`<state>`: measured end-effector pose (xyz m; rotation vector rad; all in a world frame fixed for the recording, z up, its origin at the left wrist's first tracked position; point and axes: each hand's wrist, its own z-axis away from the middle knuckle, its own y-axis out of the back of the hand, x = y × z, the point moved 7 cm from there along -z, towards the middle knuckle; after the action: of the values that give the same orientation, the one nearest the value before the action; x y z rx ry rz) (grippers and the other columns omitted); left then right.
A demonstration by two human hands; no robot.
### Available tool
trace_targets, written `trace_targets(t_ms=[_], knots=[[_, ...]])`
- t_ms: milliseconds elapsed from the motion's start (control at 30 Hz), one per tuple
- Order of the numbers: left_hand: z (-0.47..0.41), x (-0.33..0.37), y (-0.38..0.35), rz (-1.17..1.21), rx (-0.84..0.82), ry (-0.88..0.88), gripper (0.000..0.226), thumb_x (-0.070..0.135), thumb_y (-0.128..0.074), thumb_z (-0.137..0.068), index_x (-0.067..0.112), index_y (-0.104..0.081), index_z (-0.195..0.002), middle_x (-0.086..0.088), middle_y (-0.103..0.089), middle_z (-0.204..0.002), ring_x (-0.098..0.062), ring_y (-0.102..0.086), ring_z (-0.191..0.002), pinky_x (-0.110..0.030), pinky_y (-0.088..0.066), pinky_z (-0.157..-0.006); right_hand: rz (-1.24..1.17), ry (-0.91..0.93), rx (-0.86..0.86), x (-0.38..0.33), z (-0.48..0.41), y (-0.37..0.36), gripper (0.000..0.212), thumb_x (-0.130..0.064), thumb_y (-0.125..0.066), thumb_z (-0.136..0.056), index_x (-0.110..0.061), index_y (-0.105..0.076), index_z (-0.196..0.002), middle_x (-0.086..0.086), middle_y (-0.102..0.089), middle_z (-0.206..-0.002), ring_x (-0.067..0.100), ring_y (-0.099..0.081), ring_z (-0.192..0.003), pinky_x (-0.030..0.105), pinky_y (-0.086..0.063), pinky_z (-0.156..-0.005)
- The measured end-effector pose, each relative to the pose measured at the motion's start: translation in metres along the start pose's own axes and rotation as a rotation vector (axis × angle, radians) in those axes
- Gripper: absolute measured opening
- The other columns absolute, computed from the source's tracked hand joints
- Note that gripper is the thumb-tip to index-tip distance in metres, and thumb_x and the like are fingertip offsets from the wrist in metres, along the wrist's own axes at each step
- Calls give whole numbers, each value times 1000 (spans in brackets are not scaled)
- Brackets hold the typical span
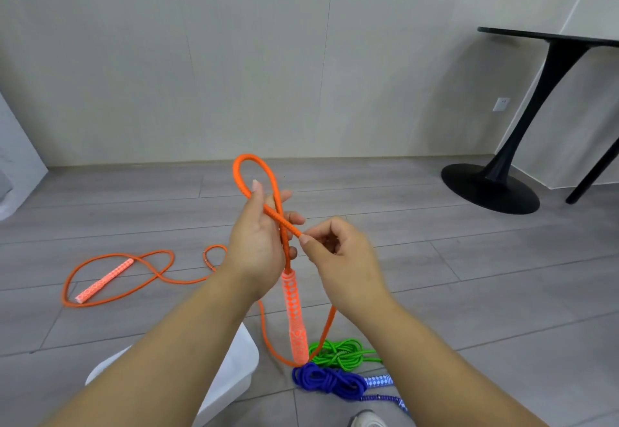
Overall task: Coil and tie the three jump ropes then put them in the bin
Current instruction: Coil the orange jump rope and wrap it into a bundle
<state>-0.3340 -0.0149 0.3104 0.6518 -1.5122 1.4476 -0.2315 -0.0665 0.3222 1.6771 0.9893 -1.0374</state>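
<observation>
Orange rope (pixel 282 221) looped, both hands engaged.
Left hand (pixel 258 245) grips the crossing; right hand (pixel 338 255) pinches the strand. Judged light, limp, springy: best held near the handle (pixel 294 319).

Braided orange rope (pixel 236 168) — ribbed, matt — pinched in fingers (pixel 305 239); below them, handle (pixel 294 312) w/ dimpled rubbery grip. Further under: smooth white plastic bin (pixel 237 366), matt wood-look floor (pixel 435 276).
</observation>
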Motion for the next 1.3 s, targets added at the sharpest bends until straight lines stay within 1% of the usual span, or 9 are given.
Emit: trace_targets(t_ms=[100,267,500,633,767,933,1100,1200,1300], knots=[[2,7,2,25,-33,-21,56,54,-26,-95,10,-59,-105,-6,-48,-72,-14,-37,-58,-26,-32,-57,7,-45,-128,7,0,-7,17,-17,-68,-83,-21,-59,-70,-4,-63,-63,6,-58,-58,24,-48,-55],[4,15,6,0,-69,-47,40,40,-33,-98,12,-61,-91,-2,-47,-70,-11,-40,-64,-26,-36,-63,95,-107,-205,15,1,-9,22,-32,-68,-83,-15,-59,-72,6,-63,-66,5,-59,-52,30,-54,-55],[7,22,8,-177,-45,-154,31,33,-37,-98,14,-60,-103,-6,-67,-92,-18,-64,-86,-38,-49,-87,114,-15,-197,10,-1,-3,16,-29,-67,-84,-24,-62,-69,-10,-56,-58,8,-55,-58,31,-50,-61],[8,28,8,-194,-54,-212,29,34,-37,-97,30,-44,-125,-3,-70,-88,-17,-68,-85,-31,-50,-84,122,36,-207,6,0,-4,16,-32,-68,-83,-30,-63,-67,-6,-54,-60,19,-53,-61,37,-49,-61],[9,29,8,-68,-30,-194,24,26,-40,-98,12,-58,-93,-3,-58,-78,-16,-60,-77,-35,-51,-82,184,25,-246,14,-1,-10,15,-34,-64,-84,-22,-63,-75,9,-59,-69,32,-59,-73,46,-53,-68],[7,32,6,59,-42,-171,35,34,-34,-100,9,-56,-89,-1,-52,-66,-14,-60,-61,-38,-58,-76,234,-122,-370,30,0,-16,27,-38,-57,-89,-14,-60,-77,7,-68,-71,20,-60,-65,37,-51,-71],[7,39,16,65,42,-220,35,42,-28,-100,18,-44,-81,2,-47,-51,-12,-52,-47,-40,-59,-62,125,-215,-434,34,2,-18,31,-32,-44,-97,-15,-59,-75,1,-52,-61,14,-49,-56,29,-43,-60],[5,47,21,42,47,-252,34,46,-25,-100,22,-39,-80,5,-32,-48,-9,-32,-39,-29,-49,-46,3,-252,-412,31,-1,-14,31,-20,-42,-98,-13,-60,-74,2,-43,-63,12,-43,-54,23,-40,-55],[2,56,30,38,79,-271,35,47,-24,-100,23,-38,-78,7,-27,-47,-7,-22,-37,-17,-31,-41,263,-179,-497,31,3,-6,38,-40,-48,-93,-18,-60,-65,0,-44,-59,8,-41,-51,23,-35,-55]])
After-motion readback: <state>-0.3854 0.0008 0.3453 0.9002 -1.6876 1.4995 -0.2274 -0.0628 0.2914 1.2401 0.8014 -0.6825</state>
